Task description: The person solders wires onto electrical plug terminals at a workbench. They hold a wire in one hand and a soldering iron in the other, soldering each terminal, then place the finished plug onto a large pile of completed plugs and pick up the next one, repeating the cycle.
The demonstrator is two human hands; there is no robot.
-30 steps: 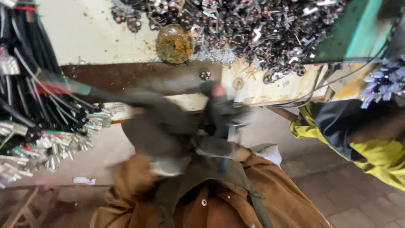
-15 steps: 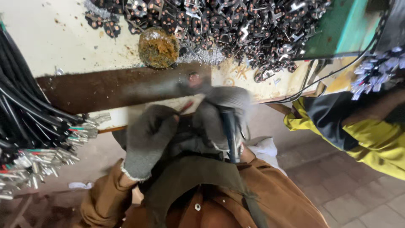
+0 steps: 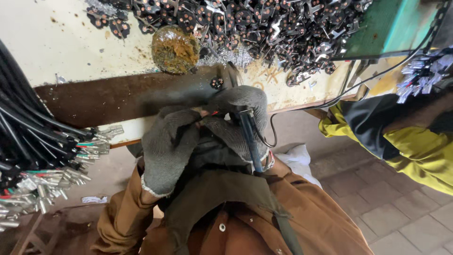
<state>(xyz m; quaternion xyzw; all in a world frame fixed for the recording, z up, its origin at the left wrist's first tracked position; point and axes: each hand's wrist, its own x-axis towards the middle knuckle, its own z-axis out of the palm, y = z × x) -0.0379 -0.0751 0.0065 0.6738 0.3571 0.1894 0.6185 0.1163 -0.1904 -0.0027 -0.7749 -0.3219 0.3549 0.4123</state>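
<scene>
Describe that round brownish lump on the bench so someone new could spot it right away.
Start at the pale bench top and its dark heap of small metal parts. At the heap's left edge, above the gloved hands, sits the lump: round, yellow-brown and crumbly, unlike the black and silver pieces beside it.

Soft daylight, sharp focus, stretched edges
</scene>
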